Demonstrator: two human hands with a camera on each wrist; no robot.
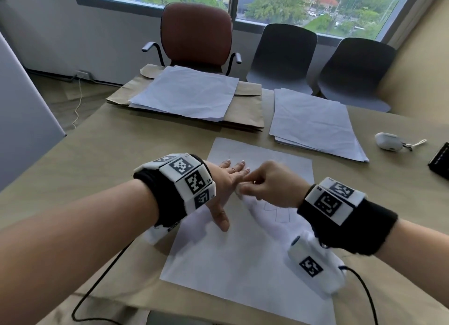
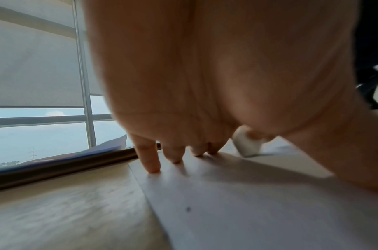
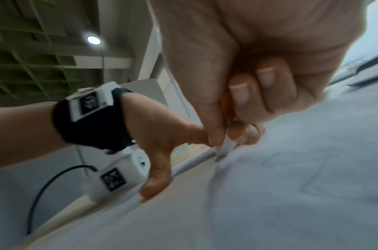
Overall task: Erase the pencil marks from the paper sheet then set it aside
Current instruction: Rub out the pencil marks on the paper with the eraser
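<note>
A white paper sheet [image 1: 243,256] with faint pencil lines [image 1: 279,213] lies on the brown table in front of me. My left hand [image 1: 226,178] lies flat on it, fingers spread, pressing the sheet down near its left edge. My right hand [image 1: 264,183] pinches a small white eraser [image 2: 247,145] between thumb and fingers, its tip on the paper just right of the left hand. In the right wrist view the eraser [image 3: 225,147] touches the sheet [image 3: 290,186] beside faint pencil marks. In the head view the eraser is mostly hidden by the fingers.
Two stacks of white sheets lie further back: one [image 1: 187,93] on brown envelopes, one [image 1: 313,123] at the right. A white earbud case [image 1: 387,142] and a black object [image 1: 441,160] sit at the right edge. Three chairs stand behind the table [image 1: 121,142]. Cables trail from both wrists.
</note>
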